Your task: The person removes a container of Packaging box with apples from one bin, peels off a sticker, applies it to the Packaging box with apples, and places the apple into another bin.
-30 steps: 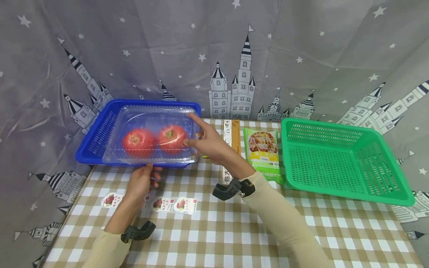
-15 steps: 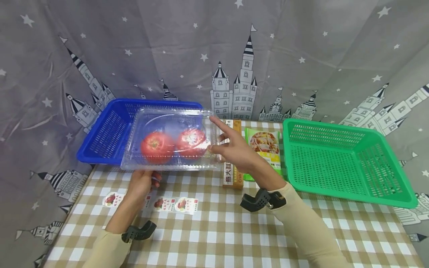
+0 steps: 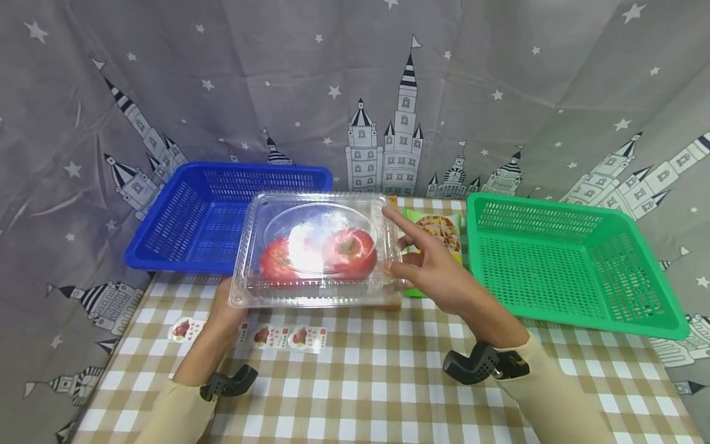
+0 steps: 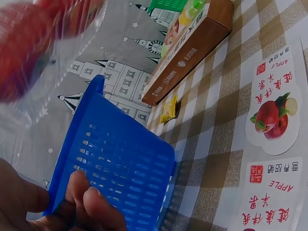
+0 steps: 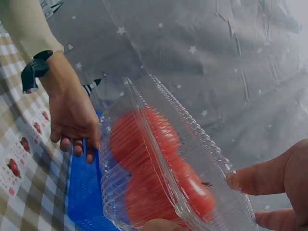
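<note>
Clamshell (image 3: 316,246), left wrist alone showing yellow packet (image 4: 169,109)

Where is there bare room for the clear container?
The green basket looks bare inside; the checked cloth is free between the apple labels and the right sleeve. Crowded: between the green and blue basket, with the brown box, green packet and clear container held above.

Beige left sleeve (image 3: 174,414), matching right sleeve (image 3: 557,391), curved black left wrist mount (image 3: 228,385), black right wrist mount (image 3: 481,360) with small holes
</note>
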Tool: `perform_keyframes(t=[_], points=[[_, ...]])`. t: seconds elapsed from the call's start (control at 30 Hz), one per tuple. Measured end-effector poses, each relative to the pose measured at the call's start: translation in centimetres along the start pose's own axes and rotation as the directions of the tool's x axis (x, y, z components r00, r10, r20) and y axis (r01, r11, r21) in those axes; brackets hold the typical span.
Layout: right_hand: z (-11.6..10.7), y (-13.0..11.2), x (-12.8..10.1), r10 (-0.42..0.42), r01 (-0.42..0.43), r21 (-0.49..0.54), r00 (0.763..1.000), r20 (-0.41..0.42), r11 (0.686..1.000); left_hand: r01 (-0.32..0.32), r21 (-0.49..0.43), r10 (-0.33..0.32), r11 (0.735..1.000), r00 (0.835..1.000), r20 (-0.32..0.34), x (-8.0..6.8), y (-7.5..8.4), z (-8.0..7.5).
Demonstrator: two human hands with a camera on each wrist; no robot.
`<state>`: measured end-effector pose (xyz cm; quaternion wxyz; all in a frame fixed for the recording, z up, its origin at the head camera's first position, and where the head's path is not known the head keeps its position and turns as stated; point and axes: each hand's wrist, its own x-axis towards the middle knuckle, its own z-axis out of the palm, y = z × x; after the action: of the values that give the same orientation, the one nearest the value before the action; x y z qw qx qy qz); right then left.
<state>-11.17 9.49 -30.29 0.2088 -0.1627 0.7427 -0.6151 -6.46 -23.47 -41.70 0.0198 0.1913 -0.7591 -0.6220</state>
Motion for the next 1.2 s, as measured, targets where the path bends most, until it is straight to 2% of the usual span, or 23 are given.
perform_keyframes(t=[0.17, 0.27, 0.4, 0.8, 1.0, 1.2], points=[[-0.8, 0.5, -2.0, -0.020, 0.020, -0.005, 1.000, -0.012, 1.000, 0.002, 0.021, -0.003, 1.000, 1.000, 0.019, 0.2, -0.1, -0.1], [-1.2, 1.1, -3.1, -0.049, 0.049, -0.003, 0.999, -0.007, 0.999, 0.048, 0.042, -0.050, 0.998, 0.998, 0.036, 0.3, 0.0, -0.2], [-1.8, 2.0, -4.7, -0.062, 0.062, -0.001, 0.998, -0.009, 0.998, 0.091, 0.025, -0.093, 0.996, 0.994, 0.064, 0.3, 0.1, -0.2], [-2.8, 4.9, -8.6, -0.001, 0.001, 0.009, 1.000, -0.003, 1.000, 0.067, 0.032, -0.070, 0.997, 0.994, 0.078, 0.3, 0.0, -0.2], [-2.6, 6.5, -9.9, 0.063, -0.062, 0.038, 0.998, -0.020, 0.997, 0.069, 0.030, -0.071, 0.997, 0.995, 0.074, 0.3, 0.0, -0.1], [-2.5, 7.8, -10.8, 0.053, -0.053, 0.043, 0.999, -0.004, 0.998, 0.069, 0.030, -0.071, 0.997, 0.994, 0.079, 0.2, 0.0, -0.1]])
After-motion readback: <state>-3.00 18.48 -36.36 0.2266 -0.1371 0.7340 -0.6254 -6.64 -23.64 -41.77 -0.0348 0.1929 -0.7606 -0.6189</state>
